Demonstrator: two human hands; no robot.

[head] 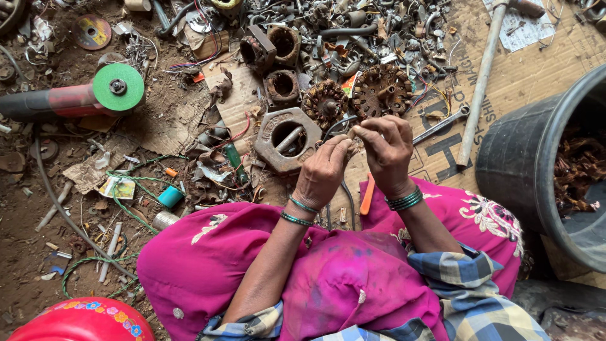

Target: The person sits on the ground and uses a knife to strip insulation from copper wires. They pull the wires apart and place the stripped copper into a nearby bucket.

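- Small pale scrap piece (349,134) sits at frame centre, pinched between both hands; too small to tell what it is.
- Thin dark wire (333,124) arcs up-left from the pinch point, just above the left hand.
- Left hand (323,172): fingers curled tight, fingertips (341,146) closed onto the piece from the left. Back of hand faces the camera, wrist bent upward, forearm rising from lower centre over the lap.
- Right hand (386,151): also closed in a pinch, fingertips (361,132) meeting the left ones. Knuckles up, forearm running down-right to a checked sleeve.
- Green bangles (299,212) on the left wrist, a stack of them on the right.
- Pink garment (341,278) fills lower centre, knees spread under the arms.
- Just beyond the hands: heavy hex nut (287,139) left of centre, two wound stator cores (380,90) above the hands.
- Wrench (442,124) lies just right of the right hand on flattened cardboard (536,60); long metal rod (481,79) upper right.
- Black tub (524,151) at the right edge holds brownish scrap.
- Angle grinder with green disc (117,87) at upper left on dirt.
- Pile of mixed metal parts (353,31) along the top centre.
- Red patterned bowl (82,320) at lower left corner.
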